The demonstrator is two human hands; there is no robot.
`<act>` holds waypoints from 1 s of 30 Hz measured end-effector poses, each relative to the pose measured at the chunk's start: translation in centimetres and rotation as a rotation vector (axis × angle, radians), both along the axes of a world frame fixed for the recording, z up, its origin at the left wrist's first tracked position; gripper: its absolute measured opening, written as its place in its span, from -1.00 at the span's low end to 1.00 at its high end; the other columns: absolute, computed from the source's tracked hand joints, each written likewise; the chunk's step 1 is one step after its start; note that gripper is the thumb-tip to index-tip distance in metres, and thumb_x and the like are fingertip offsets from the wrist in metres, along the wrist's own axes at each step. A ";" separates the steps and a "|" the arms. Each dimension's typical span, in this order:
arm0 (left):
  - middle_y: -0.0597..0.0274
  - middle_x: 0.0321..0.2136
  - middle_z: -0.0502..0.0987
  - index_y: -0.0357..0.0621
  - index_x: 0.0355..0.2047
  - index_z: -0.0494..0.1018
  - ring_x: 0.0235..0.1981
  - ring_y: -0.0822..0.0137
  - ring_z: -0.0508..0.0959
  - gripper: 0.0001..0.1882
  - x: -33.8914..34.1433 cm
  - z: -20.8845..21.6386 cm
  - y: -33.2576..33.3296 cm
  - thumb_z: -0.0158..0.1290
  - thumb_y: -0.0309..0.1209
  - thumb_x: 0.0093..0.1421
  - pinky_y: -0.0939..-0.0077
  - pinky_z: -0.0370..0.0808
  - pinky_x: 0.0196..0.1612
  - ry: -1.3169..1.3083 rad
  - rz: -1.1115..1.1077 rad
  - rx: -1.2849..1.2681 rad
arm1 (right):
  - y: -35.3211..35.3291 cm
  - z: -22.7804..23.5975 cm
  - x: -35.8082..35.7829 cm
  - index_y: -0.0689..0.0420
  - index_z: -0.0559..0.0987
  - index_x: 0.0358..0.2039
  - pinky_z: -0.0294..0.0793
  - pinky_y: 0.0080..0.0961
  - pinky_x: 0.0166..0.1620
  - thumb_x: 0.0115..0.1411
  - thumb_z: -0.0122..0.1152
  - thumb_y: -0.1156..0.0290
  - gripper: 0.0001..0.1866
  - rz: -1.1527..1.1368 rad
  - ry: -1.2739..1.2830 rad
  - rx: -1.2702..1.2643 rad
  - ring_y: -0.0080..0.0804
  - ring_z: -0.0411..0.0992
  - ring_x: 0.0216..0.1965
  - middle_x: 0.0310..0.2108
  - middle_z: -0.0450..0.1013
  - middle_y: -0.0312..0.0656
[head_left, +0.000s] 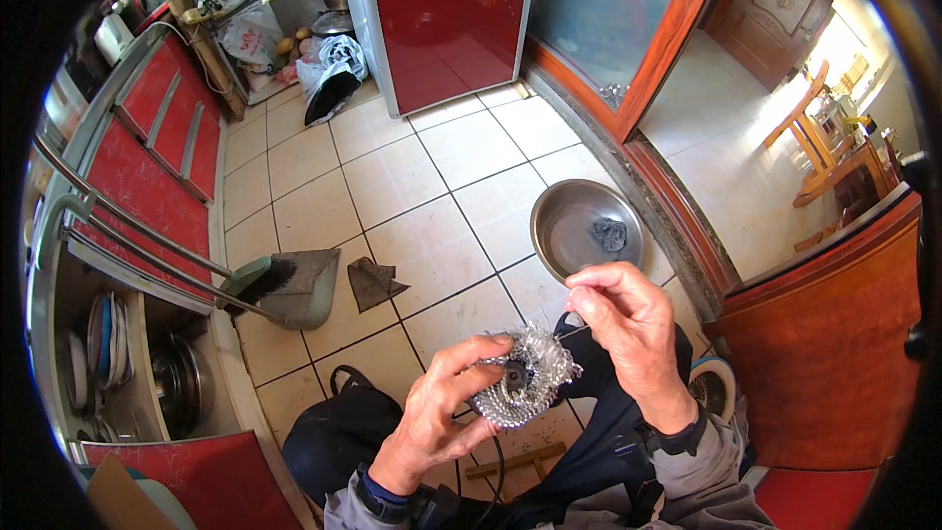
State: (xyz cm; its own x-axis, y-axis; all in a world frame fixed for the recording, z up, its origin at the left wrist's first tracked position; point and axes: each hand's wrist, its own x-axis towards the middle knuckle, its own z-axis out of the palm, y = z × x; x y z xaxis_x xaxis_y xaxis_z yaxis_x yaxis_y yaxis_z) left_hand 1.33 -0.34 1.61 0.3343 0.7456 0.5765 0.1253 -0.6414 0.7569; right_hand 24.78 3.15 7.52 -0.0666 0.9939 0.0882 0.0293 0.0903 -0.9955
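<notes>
Nearest, the person's two forearms in grey sleeves come up from the lower edge, over dark trousers. The left hand (432, 417) is curled around a silvery wire scourer (522, 383), thumb and fingers closed on its left rim and near side, so the pad is held up between the knees. A dark round part shows at the scourer's centre. The right hand (628, 319) is just beside and above it; its thumb and forefinger are pinched together at the tips, close to the scourer's upper right edge. Whether a strand of wire lies in that pinch cannot be told.

Left of the hands, an open low cupboard (128, 373) holds stacked plates and pans behind a red door.

Farther out on the tiled floor (412, 186), a dustpan with a brush (280, 285) lies to the left, and a small dark cloth (373, 283) rests just beside it. To the right, beyond the right hand, a steel bowl (564, 226) sits on the floor with a dark wad (609, 234) inside it.

At the far end stand a red cabinet (446, 10) and, left of it, shelves with bags and pots (294, 29).
</notes>
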 end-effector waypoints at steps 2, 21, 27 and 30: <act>-0.19 0.13 0.45 -0.21 0.03 0.40 0.12 -0.13 0.55 -0.38 0.1 -0.1 0.1 0.47 -0.39 0.02 0.01 0.54 0.15 0.012 -0.005 0.004 | -0.2 0.5 0.2 0.27 0.61 -0.08 0.34 -0.74 -0.40 0.38 0.29 0.45 -0.81 0.044 -0.051 0.081 -0.80 0.34 -0.43 -0.36 0.51 -0.37; -0.22 0.16 0.48 -0.23 0.01 0.44 0.12 -0.20 0.58 -0.35 0.6 -0.3 0.0 0.45 -0.60 -0.13 0.08 0.64 0.05 -0.024 0.072 0.101 | -2.2 1.9 -0.4 0.20 0.63 -0.13 0.65 -0.43 -0.32 0.02 0.41 0.67 -0.65 0.341 -0.467 0.611 -0.29 0.61 -0.31 -0.18 0.56 -0.08; -0.18 0.15 0.50 -0.26 -0.05 0.48 0.12 -0.15 0.58 -0.47 0.2 0.1 -0.2 0.41 -0.59 -0.06 0.10 0.61 0.09 -0.041 0.038 -0.016 | -1.9 2.8 1.5 0.24 0.63 -0.12 0.54 -0.58 -0.39 0.10 0.52 0.52 -0.67 0.282 -0.499 0.398 -0.56 0.48 -0.46 -0.18 0.57 -0.13; -0.17 0.15 0.50 -0.27 -0.02 0.48 0.13 -0.14 0.58 -0.44 0.3 0.0 0.0 0.40 -0.58 -0.06 0.10 0.60 0.11 -0.159 -0.026 -0.105 | -1.6 2.4 1.7 0.24 0.64 -0.15 0.50 -0.60 -0.42 0.12 0.51 0.53 -0.71 0.376 -0.482 0.392 -0.60 0.47 -0.47 -0.23 0.57 -0.16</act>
State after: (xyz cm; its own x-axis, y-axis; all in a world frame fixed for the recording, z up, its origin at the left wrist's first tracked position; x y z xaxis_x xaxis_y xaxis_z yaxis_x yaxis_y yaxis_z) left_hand 1.58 -0.36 1.57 0.2656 0.7968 0.5427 -0.0169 -0.5590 0.8290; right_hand 26.49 1.58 9.94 -0.5193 0.7972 0.3078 0.3535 0.5283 -0.7720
